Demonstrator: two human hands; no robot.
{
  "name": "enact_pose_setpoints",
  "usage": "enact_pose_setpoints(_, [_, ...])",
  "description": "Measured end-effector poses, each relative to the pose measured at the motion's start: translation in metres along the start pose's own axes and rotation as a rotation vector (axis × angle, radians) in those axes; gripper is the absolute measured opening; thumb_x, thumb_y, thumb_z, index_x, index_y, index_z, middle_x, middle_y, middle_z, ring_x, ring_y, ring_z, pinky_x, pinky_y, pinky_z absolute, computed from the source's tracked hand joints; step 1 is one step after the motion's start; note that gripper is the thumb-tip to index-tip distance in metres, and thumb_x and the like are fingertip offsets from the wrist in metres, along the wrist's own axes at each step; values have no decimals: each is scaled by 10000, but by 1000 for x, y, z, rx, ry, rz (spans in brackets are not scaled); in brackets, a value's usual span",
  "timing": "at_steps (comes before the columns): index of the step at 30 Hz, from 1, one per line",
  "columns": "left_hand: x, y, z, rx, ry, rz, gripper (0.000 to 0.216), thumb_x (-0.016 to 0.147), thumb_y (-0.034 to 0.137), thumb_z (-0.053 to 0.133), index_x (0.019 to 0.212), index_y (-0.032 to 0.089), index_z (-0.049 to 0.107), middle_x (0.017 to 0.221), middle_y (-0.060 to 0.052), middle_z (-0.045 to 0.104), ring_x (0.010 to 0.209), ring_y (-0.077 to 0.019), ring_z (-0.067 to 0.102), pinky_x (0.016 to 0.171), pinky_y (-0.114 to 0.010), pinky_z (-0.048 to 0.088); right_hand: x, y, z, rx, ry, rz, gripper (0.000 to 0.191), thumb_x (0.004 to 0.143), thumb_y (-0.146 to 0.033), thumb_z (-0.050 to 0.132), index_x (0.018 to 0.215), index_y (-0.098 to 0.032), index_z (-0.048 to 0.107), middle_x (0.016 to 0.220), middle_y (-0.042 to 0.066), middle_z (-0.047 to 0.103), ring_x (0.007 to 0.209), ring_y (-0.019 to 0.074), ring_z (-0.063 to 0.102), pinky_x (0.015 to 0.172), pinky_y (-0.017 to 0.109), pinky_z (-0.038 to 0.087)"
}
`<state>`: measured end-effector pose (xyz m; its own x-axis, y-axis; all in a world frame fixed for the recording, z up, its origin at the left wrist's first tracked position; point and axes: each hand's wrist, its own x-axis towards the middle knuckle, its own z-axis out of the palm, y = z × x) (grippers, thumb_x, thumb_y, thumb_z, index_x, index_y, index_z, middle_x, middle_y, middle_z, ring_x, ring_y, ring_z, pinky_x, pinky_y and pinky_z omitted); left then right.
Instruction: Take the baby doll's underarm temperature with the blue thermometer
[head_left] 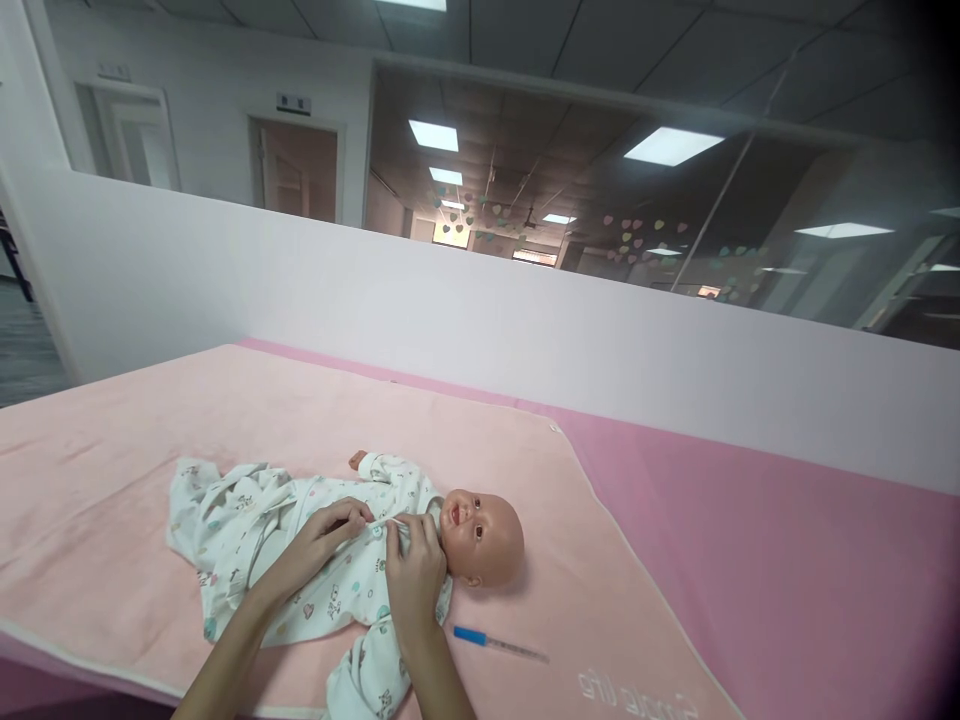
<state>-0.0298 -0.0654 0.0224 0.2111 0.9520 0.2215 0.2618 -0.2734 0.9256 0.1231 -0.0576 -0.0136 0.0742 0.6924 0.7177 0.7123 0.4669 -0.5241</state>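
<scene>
A baby doll (484, 540) lies on its back with its bald head to the right. It wears a white baby outfit (322, 600) printed with small coloured figures; the lower part spreads loosely to the left. At the chest, my left hand (330, 532) has its fingers curled together on the front of the outfit. Close beside the doll's neck, my right hand (416, 562) pinches the cloth near the collar. A small gap separates the two hands, and the fingertips partly hide the cloth between them. One doll hand (358, 459) pokes out of the far sleeve.
Beneath the doll is a light pink blanket (600, 600) with pale lettering, over a darker pink surface (825, 540). A thermometer-like stick with a blue end (471, 635) lies near the doll's head. A white partition (480, 310) runs along the back, below a large window.
</scene>
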Motion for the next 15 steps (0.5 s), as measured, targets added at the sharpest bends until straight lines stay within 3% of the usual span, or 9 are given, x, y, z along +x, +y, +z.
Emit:
enact_pose_setpoints(7, [2, -7, 9, 60, 68, 60, 252, 814, 415, 546, 915, 196, 618, 946, -54, 614, 884, -193, 561, 770, -283, 469, 1, 0, -1, -23, 11, 34, 179, 894, -265, 433, 868, -199, 597, 859, 48, 595, 765, 165, 578, 634, 268, 436])
enact_pose_setpoints(15, [-3, -12, 15, 505, 157, 133, 282, 862, 405, 467, 948, 269, 698, 1120, -48, 572, 1022, -211, 551, 879, -331, 464, -1, 4, -7, -86, -17, 44, 265, 930, -220, 333, 957, -189, 595, 907, 65, 619, 843, 182, 612, 675, 275, 484])
